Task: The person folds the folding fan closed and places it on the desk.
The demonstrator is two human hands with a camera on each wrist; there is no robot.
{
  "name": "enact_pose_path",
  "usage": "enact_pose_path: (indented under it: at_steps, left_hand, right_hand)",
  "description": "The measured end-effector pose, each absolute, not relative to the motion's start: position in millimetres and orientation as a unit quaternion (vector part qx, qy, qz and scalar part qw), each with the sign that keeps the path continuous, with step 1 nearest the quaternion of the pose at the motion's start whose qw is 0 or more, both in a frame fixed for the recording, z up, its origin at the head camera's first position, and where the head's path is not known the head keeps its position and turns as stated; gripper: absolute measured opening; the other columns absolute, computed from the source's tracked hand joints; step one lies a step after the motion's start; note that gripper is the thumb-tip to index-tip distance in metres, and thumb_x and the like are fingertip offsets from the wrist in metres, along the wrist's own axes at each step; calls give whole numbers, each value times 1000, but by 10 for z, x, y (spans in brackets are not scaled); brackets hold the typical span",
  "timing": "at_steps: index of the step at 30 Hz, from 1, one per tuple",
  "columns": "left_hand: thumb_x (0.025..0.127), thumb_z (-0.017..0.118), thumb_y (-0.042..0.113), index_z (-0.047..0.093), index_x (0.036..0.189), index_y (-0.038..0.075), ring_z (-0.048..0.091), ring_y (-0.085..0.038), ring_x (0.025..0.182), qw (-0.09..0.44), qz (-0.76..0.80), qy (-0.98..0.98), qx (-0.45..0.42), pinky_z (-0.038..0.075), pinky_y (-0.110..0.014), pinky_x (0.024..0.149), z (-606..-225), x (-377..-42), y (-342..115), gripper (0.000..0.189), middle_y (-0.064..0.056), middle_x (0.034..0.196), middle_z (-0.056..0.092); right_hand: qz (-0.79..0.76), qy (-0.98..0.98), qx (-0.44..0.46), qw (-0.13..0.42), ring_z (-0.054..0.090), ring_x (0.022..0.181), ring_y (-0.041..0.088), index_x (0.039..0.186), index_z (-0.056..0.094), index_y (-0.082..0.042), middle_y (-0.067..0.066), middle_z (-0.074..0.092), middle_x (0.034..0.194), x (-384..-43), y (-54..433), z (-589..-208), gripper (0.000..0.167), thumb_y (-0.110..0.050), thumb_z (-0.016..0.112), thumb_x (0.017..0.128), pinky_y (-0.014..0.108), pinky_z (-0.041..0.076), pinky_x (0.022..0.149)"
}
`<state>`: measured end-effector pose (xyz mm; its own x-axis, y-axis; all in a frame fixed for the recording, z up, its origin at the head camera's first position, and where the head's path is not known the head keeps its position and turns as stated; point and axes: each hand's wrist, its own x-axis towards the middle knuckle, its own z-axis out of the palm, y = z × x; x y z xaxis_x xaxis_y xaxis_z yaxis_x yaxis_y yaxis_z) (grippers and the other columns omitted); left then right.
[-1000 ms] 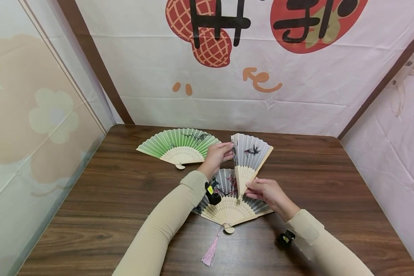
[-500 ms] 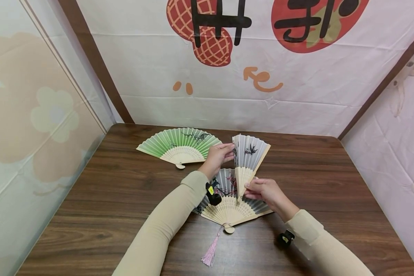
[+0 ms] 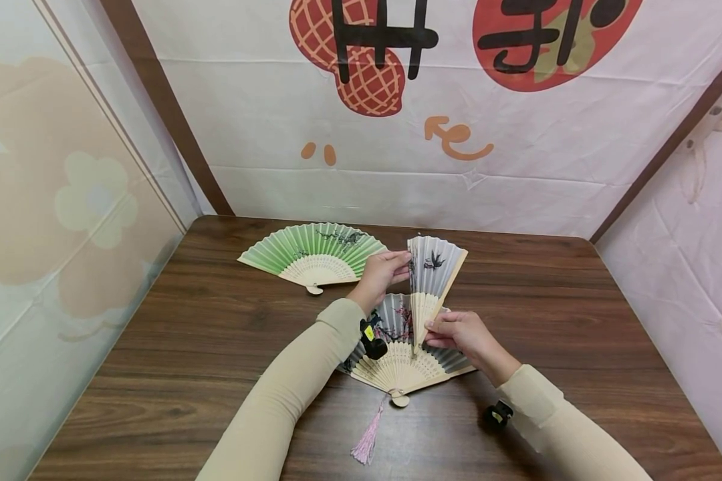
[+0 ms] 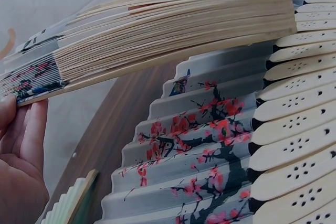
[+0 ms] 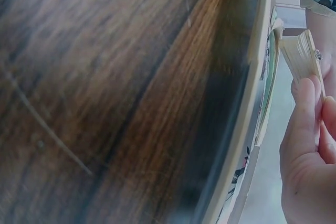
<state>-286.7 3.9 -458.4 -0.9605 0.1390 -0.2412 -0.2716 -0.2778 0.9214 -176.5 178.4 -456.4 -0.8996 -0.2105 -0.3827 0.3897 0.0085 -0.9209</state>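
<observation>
Above the tasselled fan (image 3: 394, 367), the bird fan (image 3: 428, 287) has been narrowed, folding further advanced, pinched by left hand (image 3: 380, 272) and right hand (image 3: 466, 336).

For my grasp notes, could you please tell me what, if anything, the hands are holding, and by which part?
The partly folded fan: the left hand pinches its pleated side near the top, the right hand its pale ribs near the bottom.
</observation>
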Motion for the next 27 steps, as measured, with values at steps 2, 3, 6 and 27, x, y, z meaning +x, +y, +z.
enact_pose_path:
  at_steps: [2, 3, 6, 27]
  left_hand:
    - [95, 66, 8, 65, 124, -5, 68, -8, 75, 128, 796, 589, -55, 62, -30, 87, -4591, -2868, 43, 32, -21, 121, 69]
    - [95, 66, 8, 65, 124, -5, 68, -8, 75, 129, 795, 590, -54, 62, -30, 87, -4594, -2868, 44, 32, -21, 122, 69]
    - [95, 66, 8, 65, 124, -5, 68, -8, 76, 128, 794, 592, -51, 62, -30, 87, -4600, -2870, 49, 32, -21, 122, 68]
    - [94, 67, 8, 65, 123, -5, 71, -13, 83, 143, 792, 592, -31, 63, -30, 86, -4528, -2776, 94, 32, -23, 125, 67]
  right_hand:
    - [-700, 678, 66, 215, 69, 67, 6, 80, 69, -6, -1, 69, 71, -1765, 1785, -4563, 18, 2, 62, 94, 19, 62, 69]
    - [-700, 677, 66, 215, 69, 67, 6, 80, 69, -6, -1, 69, 71, -1765, 1786, -4564, 18, 2, 62, 94, 19, 62, 69]
    - [-701, 676, 67, 217, 69, 67, 6, 80, 69, -6, -2, 69, 71, -1767, 1784, -4566, 17, 2, 62, 94, 19, 62, 69]
    - [-696, 680, 83, 214, 70, 67, 7, 78, 69, -7, -1, 71, 70, -1788, 1771, -4505, 19, 2, 63, 93, 21, 63, 68]
